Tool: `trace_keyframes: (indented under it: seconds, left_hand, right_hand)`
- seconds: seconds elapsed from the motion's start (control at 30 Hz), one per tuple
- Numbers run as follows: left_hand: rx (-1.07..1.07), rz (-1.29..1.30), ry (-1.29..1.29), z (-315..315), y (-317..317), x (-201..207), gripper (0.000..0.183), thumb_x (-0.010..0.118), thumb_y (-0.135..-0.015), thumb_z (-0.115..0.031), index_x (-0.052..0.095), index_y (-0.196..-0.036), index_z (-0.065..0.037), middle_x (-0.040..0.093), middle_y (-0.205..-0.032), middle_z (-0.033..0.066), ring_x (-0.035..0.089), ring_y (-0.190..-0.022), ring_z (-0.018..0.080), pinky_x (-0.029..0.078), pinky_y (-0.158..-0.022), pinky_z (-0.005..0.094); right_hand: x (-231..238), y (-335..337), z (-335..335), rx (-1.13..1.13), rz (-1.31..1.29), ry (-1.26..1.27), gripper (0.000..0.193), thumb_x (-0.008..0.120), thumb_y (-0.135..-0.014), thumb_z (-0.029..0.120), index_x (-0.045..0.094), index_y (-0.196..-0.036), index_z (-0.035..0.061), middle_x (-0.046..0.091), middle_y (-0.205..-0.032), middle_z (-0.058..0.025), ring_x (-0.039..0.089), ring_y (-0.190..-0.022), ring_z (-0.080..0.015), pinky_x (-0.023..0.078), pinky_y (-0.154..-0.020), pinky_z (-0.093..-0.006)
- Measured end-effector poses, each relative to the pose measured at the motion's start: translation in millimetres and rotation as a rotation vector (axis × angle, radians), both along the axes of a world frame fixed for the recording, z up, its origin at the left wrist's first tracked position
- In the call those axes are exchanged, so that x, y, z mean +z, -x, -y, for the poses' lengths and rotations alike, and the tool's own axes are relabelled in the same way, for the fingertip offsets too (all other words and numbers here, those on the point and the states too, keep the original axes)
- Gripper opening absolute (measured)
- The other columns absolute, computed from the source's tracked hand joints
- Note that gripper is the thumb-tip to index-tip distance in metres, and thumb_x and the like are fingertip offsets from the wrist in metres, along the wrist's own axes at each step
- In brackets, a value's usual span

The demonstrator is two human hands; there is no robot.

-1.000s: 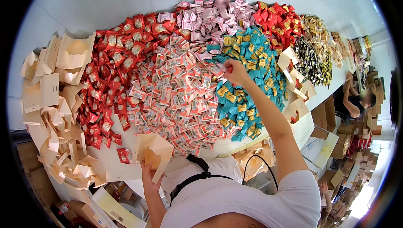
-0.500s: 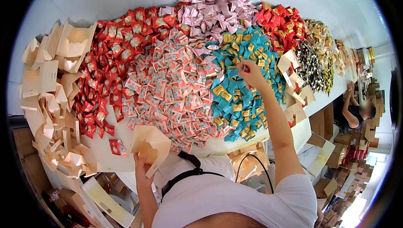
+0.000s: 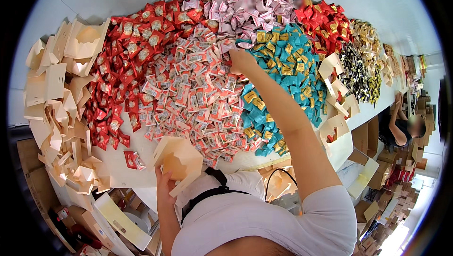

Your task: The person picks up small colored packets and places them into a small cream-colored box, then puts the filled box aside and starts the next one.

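My left hand (image 3: 164,186) grips a cream cardboard box (image 3: 189,160) by its near side, at the table's front edge. The box's open top faces up; a tan inside shows. Stretched across the table, my right hand (image 3: 241,61) is down among small wrapped packets, its fingers curled and partly hidden. It lies where the white-and-orange packets (image 3: 188,95), pale pink packets (image 3: 250,13) and teal packets with gold labels (image 3: 288,62) meet. Whatever its fingertips pinch cannot be made out. Red packets (image 3: 113,76) are heaped left of the white-and-orange ones.
Nested cream boxes (image 3: 52,91) are stacked at the left end of the table. More boxes (image 3: 335,83) stand beside the teal heap, with red (image 3: 325,25), black (image 3: 351,72) and gold packets (image 3: 361,34) beyond. A co-worker (image 3: 398,124) is at the far right near cartons (image 3: 365,138).
My right hand has moved left from over the teal packets to the edge of the white-and-orange and pink heaps. The box in my left hand has shifted slightly to the right.
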State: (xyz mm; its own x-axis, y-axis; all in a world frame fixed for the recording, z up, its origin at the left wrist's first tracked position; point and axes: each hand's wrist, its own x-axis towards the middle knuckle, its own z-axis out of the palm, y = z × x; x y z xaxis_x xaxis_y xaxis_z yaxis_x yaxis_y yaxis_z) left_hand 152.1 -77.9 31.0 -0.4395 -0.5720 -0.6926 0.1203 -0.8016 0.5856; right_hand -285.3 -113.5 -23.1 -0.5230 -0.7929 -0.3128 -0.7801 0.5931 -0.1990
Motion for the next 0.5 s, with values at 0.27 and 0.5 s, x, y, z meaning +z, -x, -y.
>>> trace_keyframes:
  seconds: [0.27,0.5]
  left_hand:
    - [0.011,-0.007,-0.065,-6.2,-9.3,-17.0,0.059,0.055,-0.079,-0.012,0.026,-0.13,-0.02,0.043,-0.124,0.0075,0.049,-0.109,0.0276,0.048,-0.082,0.0425]
    - [-0.221,0.161,0.028,4.2,39.3,-0.1,0.064,0.056,-0.079,-0.005,0.022,-0.131,-0.018,0.044,-0.123,0.0116,0.052,-0.106,0.0241,0.052,-0.076,0.0402]
  right_hand:
    - [56.3,-2.8,-88.5,-0.097,0.403,0.371,0.029,0.06,-0.065,0.006,0.062,-0.093,0.0091,0.055,-0.083,-0.0054,0.056,-0.074,-0.0168,0.045,-0.064,-0.0283]
    - [-1.1,-66.4,-143.6,0.121,-0.005,0.256,0.028,0.062,-0.068,0.009,0.06,-0.095,0.0162,0.05,-0.097,-0.0058,0.057,-0.075,-0.028,0.049,-0.061,-0.039]
